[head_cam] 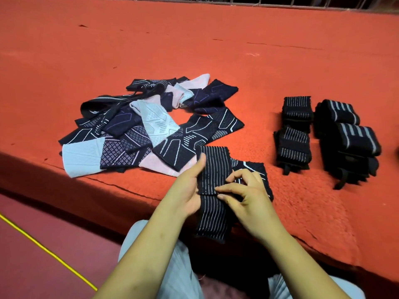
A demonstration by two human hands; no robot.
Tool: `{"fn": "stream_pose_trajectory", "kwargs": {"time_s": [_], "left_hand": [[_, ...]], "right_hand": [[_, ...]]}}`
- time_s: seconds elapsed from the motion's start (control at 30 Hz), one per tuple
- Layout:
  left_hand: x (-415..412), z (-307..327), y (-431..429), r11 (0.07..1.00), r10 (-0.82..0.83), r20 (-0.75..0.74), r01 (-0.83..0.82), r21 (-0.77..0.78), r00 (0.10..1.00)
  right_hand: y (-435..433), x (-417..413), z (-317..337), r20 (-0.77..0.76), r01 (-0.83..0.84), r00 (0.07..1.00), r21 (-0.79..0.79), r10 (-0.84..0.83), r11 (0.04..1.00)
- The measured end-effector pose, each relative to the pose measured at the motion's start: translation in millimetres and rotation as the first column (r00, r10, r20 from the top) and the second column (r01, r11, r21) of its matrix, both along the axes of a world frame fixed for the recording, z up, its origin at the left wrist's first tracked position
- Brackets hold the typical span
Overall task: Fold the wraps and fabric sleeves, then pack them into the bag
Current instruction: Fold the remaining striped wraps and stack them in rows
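Observation:
A black wrap with thin white stripes (212, 169) lies over the table's front edge, its lower end (212, 221) hanging down toward my lap. My left hand (187, 188) holds it from the left, thumb up along its side. My right hand (241, 190) pinches the folded edge in the middle with curled fingers. Left of them lies a loose pile of fabric sleeves (149, 128), black, navy, pale blue and pink. At the right sit two stacks of folded striped wraps (295, 132) and thicker rolled wraps (347, 139). No bag is in view.
The work surface is a red cloth-covered table (194, 44) with its front edge running diagonally. Another patterned sleeve (257, 169) lies under my right hand. A yellow cord (47, 253) crosses the floor at lower left. A metal grille (280, 2) borders the far edge.

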State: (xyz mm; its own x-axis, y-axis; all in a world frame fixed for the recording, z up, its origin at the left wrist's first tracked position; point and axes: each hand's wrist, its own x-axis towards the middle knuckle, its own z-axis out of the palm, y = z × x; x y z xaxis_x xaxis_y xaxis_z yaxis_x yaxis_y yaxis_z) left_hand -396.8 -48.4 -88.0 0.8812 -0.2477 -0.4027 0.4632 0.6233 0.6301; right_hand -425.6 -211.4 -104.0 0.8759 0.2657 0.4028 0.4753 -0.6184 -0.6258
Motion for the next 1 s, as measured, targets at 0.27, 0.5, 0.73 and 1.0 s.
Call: {"fn": "stream_pose_trajectory", "kwargs": {"time_s": [0.27,0.5,0.73,1.0], "left_hand": [[-8.0,3.2,3.2,0.961,-0.218,0.254,0.163,0.223,0.942],[-12.2,1.4,-0.5,0.913,-0.36,0.186,0.303,0.274,0.914],[-12.4,1.8,-14.6,0.958,-0.228,-0.009,0.226,0.176,0.974],[2.4,15.1,-12.4,0.997,0.036,-0.069,-0.041,-0.065,0.997]], "right_hand": [[-13.7,29.5,51.3,-0.292,0.255,0.938,0.21,-0.188,0.944],[-19.7,45.5,78.1,-0.38,0.145,0.924,0.243,-0.043,0.959],[-11.6,43.2,87.6,-0.108,0.15,0.987,0.38,-0.117,0.913],[-8.6,10.8,41.6,-0.064,0.086,0.996,0.33,-0.068,0.94]]}}
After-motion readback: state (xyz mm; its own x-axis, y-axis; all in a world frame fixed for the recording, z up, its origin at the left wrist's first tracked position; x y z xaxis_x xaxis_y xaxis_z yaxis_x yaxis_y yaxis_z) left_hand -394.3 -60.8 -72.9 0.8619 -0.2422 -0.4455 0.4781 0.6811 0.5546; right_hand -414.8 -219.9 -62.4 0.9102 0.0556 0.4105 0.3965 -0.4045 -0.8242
